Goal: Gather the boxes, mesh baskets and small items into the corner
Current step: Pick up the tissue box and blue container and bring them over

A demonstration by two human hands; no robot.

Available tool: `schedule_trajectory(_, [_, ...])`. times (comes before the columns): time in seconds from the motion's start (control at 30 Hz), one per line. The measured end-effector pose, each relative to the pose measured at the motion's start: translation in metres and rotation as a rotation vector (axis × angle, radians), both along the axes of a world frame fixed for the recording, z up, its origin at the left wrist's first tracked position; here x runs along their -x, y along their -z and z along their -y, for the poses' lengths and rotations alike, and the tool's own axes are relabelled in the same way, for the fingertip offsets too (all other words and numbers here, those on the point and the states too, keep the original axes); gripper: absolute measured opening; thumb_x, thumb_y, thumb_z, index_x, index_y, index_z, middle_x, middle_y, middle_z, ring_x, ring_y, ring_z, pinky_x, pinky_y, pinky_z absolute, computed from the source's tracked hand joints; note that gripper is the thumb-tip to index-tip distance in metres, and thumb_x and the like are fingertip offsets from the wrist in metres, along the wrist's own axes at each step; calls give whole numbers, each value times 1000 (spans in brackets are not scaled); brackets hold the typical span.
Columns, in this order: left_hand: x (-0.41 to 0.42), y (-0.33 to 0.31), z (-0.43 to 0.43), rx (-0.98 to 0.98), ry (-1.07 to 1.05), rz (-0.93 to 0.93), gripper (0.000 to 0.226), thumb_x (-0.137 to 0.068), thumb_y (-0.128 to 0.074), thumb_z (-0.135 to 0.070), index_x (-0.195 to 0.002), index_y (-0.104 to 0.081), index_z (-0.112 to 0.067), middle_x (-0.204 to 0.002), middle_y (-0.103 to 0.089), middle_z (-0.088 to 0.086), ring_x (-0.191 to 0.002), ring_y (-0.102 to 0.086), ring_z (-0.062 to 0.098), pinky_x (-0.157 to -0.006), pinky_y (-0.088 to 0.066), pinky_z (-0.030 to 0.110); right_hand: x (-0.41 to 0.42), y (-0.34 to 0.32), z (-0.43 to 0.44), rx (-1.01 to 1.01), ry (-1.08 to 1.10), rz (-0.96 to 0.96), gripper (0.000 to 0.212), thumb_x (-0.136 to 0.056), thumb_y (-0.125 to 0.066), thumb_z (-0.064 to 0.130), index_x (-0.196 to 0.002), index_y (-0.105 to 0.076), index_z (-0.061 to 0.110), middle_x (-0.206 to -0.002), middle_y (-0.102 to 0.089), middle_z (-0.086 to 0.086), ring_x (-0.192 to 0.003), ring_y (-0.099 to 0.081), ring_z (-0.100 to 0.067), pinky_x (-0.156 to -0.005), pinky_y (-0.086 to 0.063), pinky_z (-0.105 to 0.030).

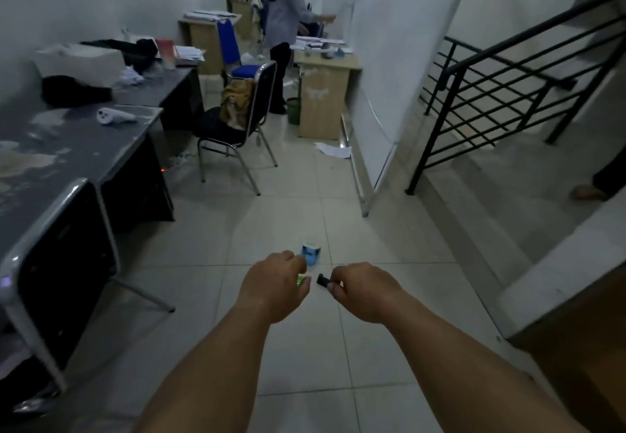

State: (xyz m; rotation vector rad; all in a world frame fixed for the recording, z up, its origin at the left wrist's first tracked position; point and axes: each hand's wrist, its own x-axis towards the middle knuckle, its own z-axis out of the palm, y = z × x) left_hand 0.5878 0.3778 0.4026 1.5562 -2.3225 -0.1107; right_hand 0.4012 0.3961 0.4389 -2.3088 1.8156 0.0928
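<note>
Both my arms reach forward over the tiled floor. My left hand (276, 283) is closed around small items: a blue and white little box (311, 254) sticks out beyond the fingers and a green item (301, 279) shows under them. My right hand (364, 288) pinches a small black object (324, 280) between thumb and fingers. The two hands are close together, a small gap apart. No mesh baskets are in view.
A dark desk (67, 148) with a white controller (113, 116) runs along the left. Chairs (237, 117) stand ahead, a person (288, 26) stands at wooden desks (325, 94) far back. A whiteboard (376, 128) leans on the right wall; stair railing (491, 94) at right. Paper (333, 150) lies on the floor.
</note>
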Motion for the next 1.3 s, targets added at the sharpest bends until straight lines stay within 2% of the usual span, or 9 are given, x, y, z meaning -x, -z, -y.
schedule_trajectory(0.2, [24,26,89,-99,1,87,30,-93,-49,-47,-110,-60,-25,-107,-61,-3,-95,-58,20,-77,-50,35,36,27,76,-87,49,14,35,-99,-39,44,-117,-61,24,-113,-63,-5,-98,-60,-25,-77,-48,-35])
schedule_trajectory(0.47, [23,50,250,-243,82,166,32,-94,-49,-45,-115,-60,-23,-110,-62,0,-98,-59,22,-79,-51,36,35,55,229,-235,161,42,36,-99,-37,46,-116,-60,24,-116,-64,-7,-99,-60,-26,-80,-50,-36])
schedule_trajectory(0.6, [14,50,333,-323,96,176,30,-95,-49,-44,-114,-60,-23,-112,-62,0,-99,-59,21,-80,-51,35,40,54,303,-290,275,113,35,-100,-37,45,-118,-59,24,-114,-63,-8,-95,-59,-26,-76,-48,-33])
schedule_trajectory(0.8, [32,71,447,-407,98,217,33,-96,-49,-42,-121,-57,-23,-117,-59,1,-103,-57,21,-83,-50,36,65,80,406,-373,402,209,39,-100,-39,48,-119,-60,21,-117,-62,-9,-96,-58,-24,-78,-48,-31])
schedule_trajectory(0.93, [61,107,525,-419,109,244,39,-96,-50,-40,-130,-51,-21,-127,-53,2,-112,-51,23,-85,-49,38,91,126,492,-404,444,254,40,-100,-41,47,-120,-61,19,-118,-63,-12,-97,-57,-24,-75,-42,-28])
schedule_trajectory(1.13, [98,201,642,-565,45,321,53,-96,-52,-41,-143,-39,-20,-139,-44,4,-120,-45,25,-86,-44,37,123,228,617,-516,505,328,34,-98,-46,46,-114,-62,20,-107,-65,-8,-89,-60,-22,-76,-51,-30])
schedule_trajectory(1.3, [118,317,716,-730,106,434,72,-91,-59,-45,-150,-25,-20,-151,-33,7,-128,-40,29,-96,-44,40,136,350,702,-604,590,316,39,-96,-49,49,-126,-58,26,-121,-63,-8,-106,-58,-25,-84,-48,-30])
